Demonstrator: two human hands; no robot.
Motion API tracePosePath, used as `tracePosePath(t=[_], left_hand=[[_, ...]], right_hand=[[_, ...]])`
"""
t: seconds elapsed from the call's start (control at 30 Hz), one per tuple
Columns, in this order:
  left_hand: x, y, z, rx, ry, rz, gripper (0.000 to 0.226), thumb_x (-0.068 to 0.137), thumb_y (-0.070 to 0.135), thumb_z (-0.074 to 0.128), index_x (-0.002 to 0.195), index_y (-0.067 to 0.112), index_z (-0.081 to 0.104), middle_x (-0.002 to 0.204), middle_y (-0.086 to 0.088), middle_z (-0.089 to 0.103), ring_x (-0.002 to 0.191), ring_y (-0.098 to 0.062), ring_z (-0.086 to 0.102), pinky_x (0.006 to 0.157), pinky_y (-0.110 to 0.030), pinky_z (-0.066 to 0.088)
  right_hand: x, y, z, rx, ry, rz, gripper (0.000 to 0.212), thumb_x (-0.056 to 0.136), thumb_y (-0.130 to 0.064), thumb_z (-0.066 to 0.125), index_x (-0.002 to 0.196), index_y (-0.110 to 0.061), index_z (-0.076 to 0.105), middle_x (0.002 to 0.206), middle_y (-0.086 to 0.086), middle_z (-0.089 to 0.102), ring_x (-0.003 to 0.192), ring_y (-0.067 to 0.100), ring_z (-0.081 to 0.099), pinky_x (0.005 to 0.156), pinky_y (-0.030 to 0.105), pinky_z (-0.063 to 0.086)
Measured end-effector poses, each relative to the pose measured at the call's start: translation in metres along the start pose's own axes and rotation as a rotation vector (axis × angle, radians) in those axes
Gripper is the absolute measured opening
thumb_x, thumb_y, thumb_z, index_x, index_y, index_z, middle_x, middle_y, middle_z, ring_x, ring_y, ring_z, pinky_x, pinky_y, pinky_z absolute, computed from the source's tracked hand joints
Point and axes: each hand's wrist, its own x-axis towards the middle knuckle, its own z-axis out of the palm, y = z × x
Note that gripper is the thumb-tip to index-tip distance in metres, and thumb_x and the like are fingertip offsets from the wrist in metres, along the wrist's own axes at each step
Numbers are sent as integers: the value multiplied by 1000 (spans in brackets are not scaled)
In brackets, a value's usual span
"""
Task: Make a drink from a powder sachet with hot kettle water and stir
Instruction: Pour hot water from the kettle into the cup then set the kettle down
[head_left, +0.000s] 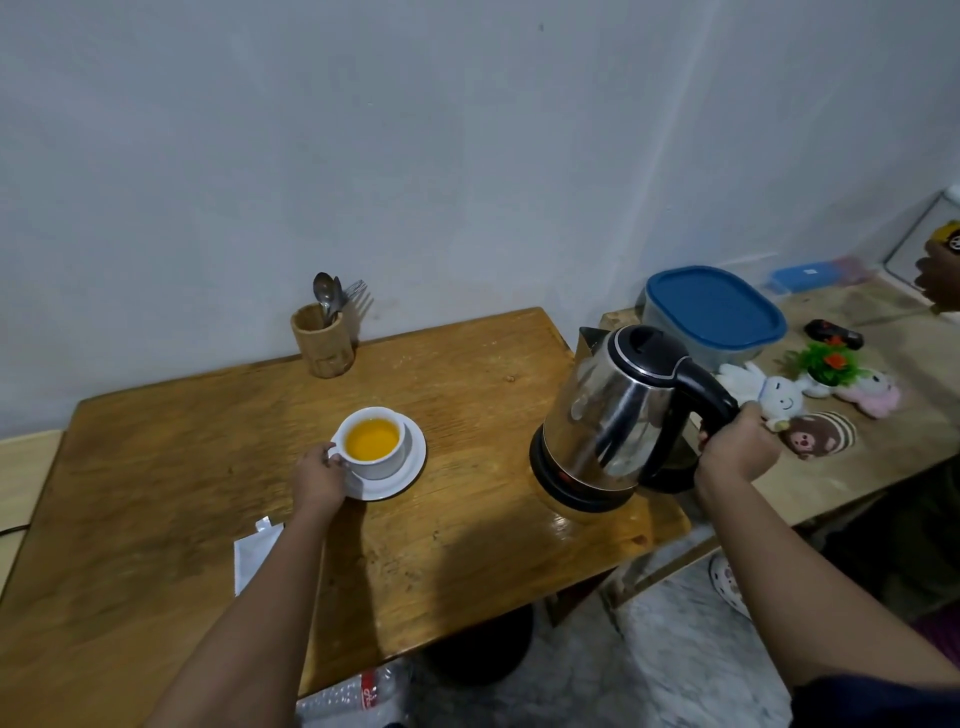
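Two bare hands work over a worn, grainy wooden desk (467, 374). The left hand (318, 475), at centre left of the frame, curls closed around the handle of a round white ceramic cup (375, 441) filled with opaque orange drink, which sits on a matching white saucer (410, 467). The right hand (737, 447), at centre right, is wrapped tight around the curved black plastic handle of a shiny steel kettle (618, 410), tilted with its base at the desk's right edge and its spout pointing up and back. A torn white sachet (254, 551) lies flat beside the left forearm. Near the wall stands a carved wooden holder (323, 340) with metal spoons and a fork.
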Motion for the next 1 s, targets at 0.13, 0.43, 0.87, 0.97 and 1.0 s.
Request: tracePosePath(t=[0.13, 0.43, 0.87, 0.97, 1.0], left_hand=[[0, 0, -1, -8, -13, 2, 31, 93, 11, 43, 120, 2, 56, 124, -24, 58, 112, -40, 53, 92, -50, 45], [-5, 3, 0, 14, -8, -4, 33, 95, 11, 41, 124, 2, 53, 129, -23, 55, 117, -39, 51, 94, -48, 43], [-9, 7, -2, -25, -13, -11, 31, 95, 10, 41, 122, 0, 53, 126, -25, 56, 114, -41, 51, 92, -46, 43], [-8, 7, -2, -26, -18, -22, 32, 95, 10, 41, 123, 0, 52, 127, -25, 56, 115, -41, 51, 93, -47, 43], [-8, 7, -2, -25, -22, -25, 32, 95, 10, 42, 123, 0, 52, 127, -24, 56, 115, -41, 51, 93, -47, 43]], right_hand=[[0, 0, 1, -2, 10, -7, 33, 82, -23, 48, 49, -14, 46, 51, 1, 47, 46, 18, 44, 53, 37, 35], [-3, -2, 7, -49, -55, -110, 37, 89, -18, 44, 52, -15, 43, 55, -2, 44, 48, 8, 40, 38, 13, 32], [-2, 9, -7, -152, -170, -138, 40, 92, -17, 39, 53, -14, 39, 55, 4, 41, 45, 10, 43, 48, 25, 36], [-3, 10, -10, -185, -192, -148, 41, 95, -18, 37, 55, -13, 42, 57, 2, 42, 50, 12, 40, 44, 17, 36], [-2, 10, -11, -205, -193, -157, 40, 94, -19, 37, 55, -11, 42, 57, 2, 41, 52, 13, 38, 48, 22, 35]])
